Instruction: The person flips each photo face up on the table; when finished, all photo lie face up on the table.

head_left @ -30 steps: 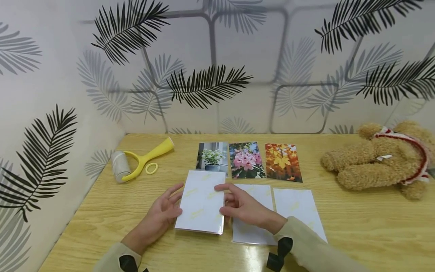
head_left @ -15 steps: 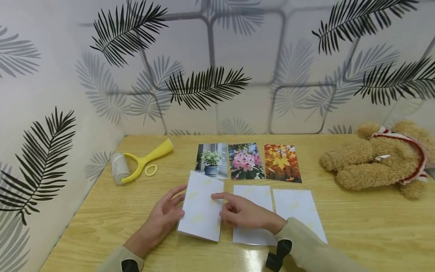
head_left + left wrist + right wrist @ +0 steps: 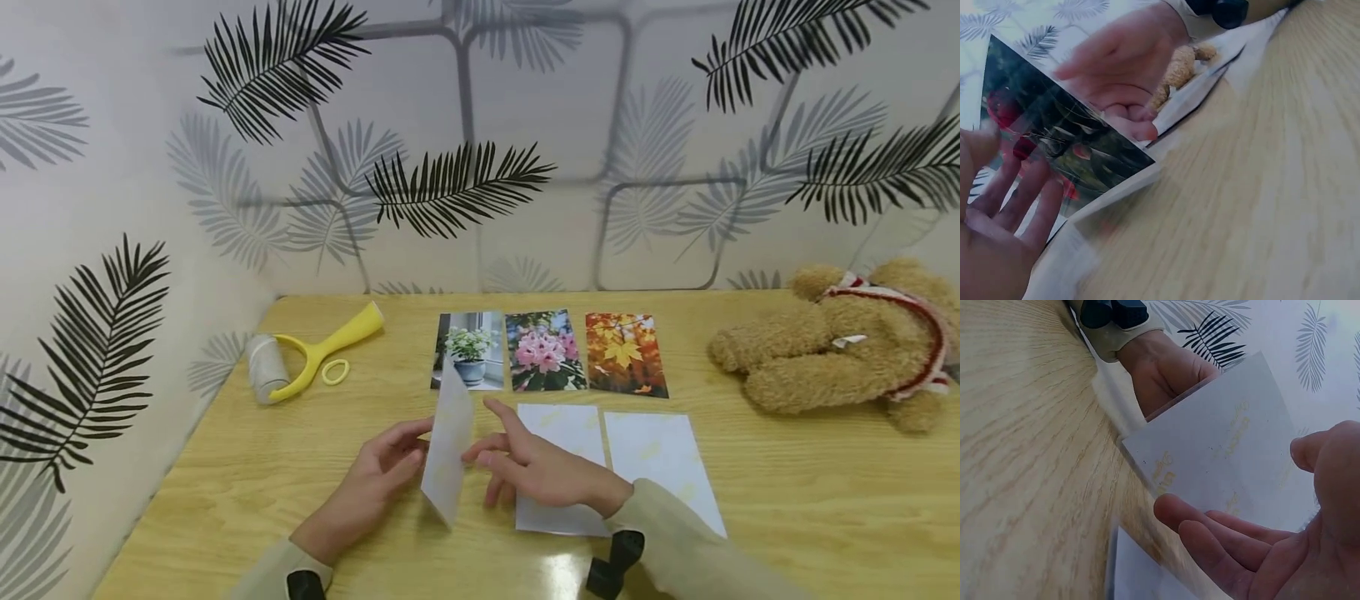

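Pale wood-grain surface point(image 3: 225, 467) fills the lower frame, and nearest the camera both hands stand one photo sheet point(image 3: 448, 446) on edge at lower centre. The left hand point(image 3: 375, 483) props its printed side with loosely straight fingers point(image 3: 1013, 194); the right hand point(image 3: 536, 471) steadies the white back, fingers point(image 3: 1210, 534) relaxed, not curled round it. The sheet seems mid-flip; laying it face up looks next, needing a gentle lowering. Just right lie two white-backed sheets point(image 3: 611, 458). Beyond, three flower photos point(image 3: 546, 352) sit in a row. Farther left rests a yellow roller point(image 3: 311, 358), far right a teddy bear point(image 3: 840, 346), against leaf-patterned walls point(image 3: 480, 142).
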A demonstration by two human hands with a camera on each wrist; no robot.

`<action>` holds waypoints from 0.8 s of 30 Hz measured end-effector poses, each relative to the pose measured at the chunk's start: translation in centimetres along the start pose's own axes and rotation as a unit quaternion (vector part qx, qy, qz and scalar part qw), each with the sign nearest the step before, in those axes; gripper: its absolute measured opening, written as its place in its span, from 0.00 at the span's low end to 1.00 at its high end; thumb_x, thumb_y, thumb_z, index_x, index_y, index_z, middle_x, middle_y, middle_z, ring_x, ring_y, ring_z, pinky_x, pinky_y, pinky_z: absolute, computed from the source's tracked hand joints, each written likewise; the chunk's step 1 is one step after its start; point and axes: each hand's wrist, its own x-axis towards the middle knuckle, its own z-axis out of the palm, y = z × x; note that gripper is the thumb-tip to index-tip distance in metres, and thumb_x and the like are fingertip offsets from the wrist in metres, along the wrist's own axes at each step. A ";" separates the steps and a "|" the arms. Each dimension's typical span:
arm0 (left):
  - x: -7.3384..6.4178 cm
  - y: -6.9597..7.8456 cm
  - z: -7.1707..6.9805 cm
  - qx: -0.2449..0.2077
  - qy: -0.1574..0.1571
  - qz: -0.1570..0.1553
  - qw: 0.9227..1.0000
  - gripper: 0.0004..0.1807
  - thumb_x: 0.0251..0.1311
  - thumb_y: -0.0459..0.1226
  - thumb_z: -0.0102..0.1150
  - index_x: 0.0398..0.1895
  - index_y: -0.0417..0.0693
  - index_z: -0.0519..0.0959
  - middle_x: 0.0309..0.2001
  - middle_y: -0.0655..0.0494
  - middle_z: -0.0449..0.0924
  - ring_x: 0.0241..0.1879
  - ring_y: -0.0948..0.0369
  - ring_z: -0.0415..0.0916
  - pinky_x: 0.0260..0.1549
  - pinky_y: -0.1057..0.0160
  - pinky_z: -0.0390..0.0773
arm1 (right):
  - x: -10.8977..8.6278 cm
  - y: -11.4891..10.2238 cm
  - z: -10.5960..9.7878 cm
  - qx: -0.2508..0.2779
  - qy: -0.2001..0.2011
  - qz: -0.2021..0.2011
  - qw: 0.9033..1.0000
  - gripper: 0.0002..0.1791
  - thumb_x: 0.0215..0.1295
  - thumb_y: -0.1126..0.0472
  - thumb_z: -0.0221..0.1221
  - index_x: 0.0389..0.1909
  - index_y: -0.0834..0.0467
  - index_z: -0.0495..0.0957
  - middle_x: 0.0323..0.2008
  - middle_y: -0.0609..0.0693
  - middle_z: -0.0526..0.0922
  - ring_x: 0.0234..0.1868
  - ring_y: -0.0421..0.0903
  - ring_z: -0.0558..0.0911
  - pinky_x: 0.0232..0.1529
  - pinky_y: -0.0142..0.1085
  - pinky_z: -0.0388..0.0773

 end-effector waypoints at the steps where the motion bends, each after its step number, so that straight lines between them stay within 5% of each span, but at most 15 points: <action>1: 0.2 0.0 0.1 0.020 0.000 0.007 1.000 0.24 0.71 0.34 0.47 0.66 0.31 0.63 0.62 0.56 0.70 0.56 0.66 0.73 0.53 0.68 0.75 | -0.1 -0.2 -0.1 -0.003 0.000 0.000 1.000 0.38 0.78 0.55 0.40 0.75 0.56 0.25 0.61 0.63 0.72 0.37 0.53 0.86 0.37 0.40 0.80; 10: 1.2 0.1 0.5 0.090 -0.045 0.060 0.993 0.24 0.67 0.30 0.51 0.66 0.34 0.64 0.69 0.36 0.59 0.57 0.63 0.70 0.53 0.63 0.76 | -0.4 -0.9 -0.6 -0.022 0.012 -0.037 0.999 0.40 0.78 0.53 0.39 0.73 0.45 0.18 0.57 0.65 0.75 0.34 0.56 0.85 0.34 0.44 0.82; 18: 1.3 0.0 1.2 0.160 -0.048 0.042 0.985 0.31 0.60 0.30 0.61 0.68 0.42 0.64 0.71 0.45 0.60 0.63 0.52 0.66 0.56 0.57 0.73 | -0.7 -1.3 -1.1 -0.051 0.047 -0.061 0.996 0.40 0.79 0.55 0.37 0.73 0.43 0.16 0.52 0.66 0.79 0.31 0.56 0.85 0.32 0.44 0.81; 24: 1.1 -0.1 1.5 0.189 -0.070 0.037 0.979 0.29 0.60 0.32 0.62 0.66 0.46 0.68 0.72 0.48 0.59 0.67 0.45 0.60 0.58 0.50 0.70 | -0.8 -1.3 -1.2 -0.082 0.059 -0.037 0.994 0.41 0.78 0.53 0.42 0.74 0.40 0.21 0.43 0.60 0.82 0.27 0.52 0.83 0.31 0.41 0.80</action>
